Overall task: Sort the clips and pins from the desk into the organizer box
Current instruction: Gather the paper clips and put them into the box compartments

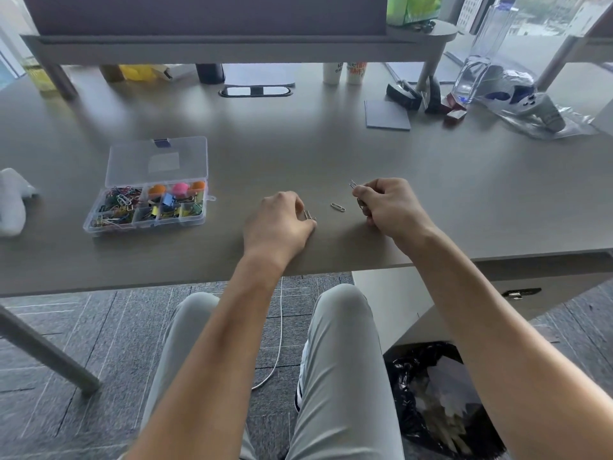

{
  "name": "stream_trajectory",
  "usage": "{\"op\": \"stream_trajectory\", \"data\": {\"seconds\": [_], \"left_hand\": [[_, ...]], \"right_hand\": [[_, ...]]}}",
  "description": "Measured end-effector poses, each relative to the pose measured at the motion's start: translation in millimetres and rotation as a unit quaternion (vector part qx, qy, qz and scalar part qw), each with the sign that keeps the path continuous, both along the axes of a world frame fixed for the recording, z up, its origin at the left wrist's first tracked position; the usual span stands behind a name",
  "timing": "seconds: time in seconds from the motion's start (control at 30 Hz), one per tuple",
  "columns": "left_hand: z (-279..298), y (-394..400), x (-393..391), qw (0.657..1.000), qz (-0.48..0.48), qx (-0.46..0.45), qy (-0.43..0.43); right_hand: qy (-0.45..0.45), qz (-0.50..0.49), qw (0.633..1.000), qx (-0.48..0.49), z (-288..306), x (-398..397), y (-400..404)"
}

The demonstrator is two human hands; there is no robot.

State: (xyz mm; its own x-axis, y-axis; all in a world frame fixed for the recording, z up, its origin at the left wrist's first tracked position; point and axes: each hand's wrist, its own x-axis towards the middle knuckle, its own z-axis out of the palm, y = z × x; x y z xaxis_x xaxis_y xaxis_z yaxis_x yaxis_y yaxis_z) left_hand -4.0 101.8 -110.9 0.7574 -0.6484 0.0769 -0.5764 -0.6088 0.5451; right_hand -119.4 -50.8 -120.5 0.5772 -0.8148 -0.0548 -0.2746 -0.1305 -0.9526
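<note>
Grey desk [331, 154], head view only. Clear plastic organizer box [149, 207] at left, lid [157, 161] flipped open and lying flat behind it; compartments loaded with coloured paper clips [121, 194], binder clips [167, 199], round-headed pins [180, 187]

Left hand [278, 220] palm down near front edge, fingers curled, tips pinching a metal clip [309, 215] against desk surface. Right hand [388, 204] just to the right, fingers curled tight round a bunch of silver clips [352, 184], ends poking out past thumb and forefinger, another bit showing below the fist; count unreadable. 1 loose silver paper clip [337, 207] flat on desk between both hands, touching neither

Box well apart from hands, off to the left. Grey pad [386, 115], clear bottle [471, 78], plastic bag [537, 111] at far right; 2 paper cups [343, 73] at back
</note>
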Motion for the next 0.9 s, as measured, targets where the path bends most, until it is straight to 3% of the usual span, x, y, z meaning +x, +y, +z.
{"op": "stream_trajectory", "data": {"seconds": [0.23, 0.37, 0.47, 0.67, 0.77, 0.9], "left_hand": [[-2.3, -2.4, -6.1, 0.998, 0.032, -0.058, -0.020], [-1.5, -3.9, -3.7, 0.998, 0.034, -0.043, -0.030], [-0.8, -8.3, 0.9, 0.999, 0.019, -0.001, -0.029], [-2.9, -18.5, 1.9, 0.989, -0.023, 0.110, -0.101], [-1.5, -21.4, 0.3, 0.982, -0.034, 0.140, -0.124], [3.8, -21.8, -0.8, 0.978, -0.052, 0.157, -0.124]], "right_hand": [[-0.006, 0.005, 1.000, 0.003, -1.9, -2.2, -1.3], [0.001, 0.003, 1.000, 0.017, 0.5, -2.3, 0.5], [-0.056, -0.005, 0.989, 0.136, 8.7, -3.6, 4.2], [-0.202, 0.006, 0.896, 0.395, 23.2, -5.8, 4.5], [-0.227, 0.009, 0.873, 0.431, 23.9, -4.8, 1.8], [-0.225, -0.004, 0.886, 0.406, 21.0, 0.2, 0.1]]}}
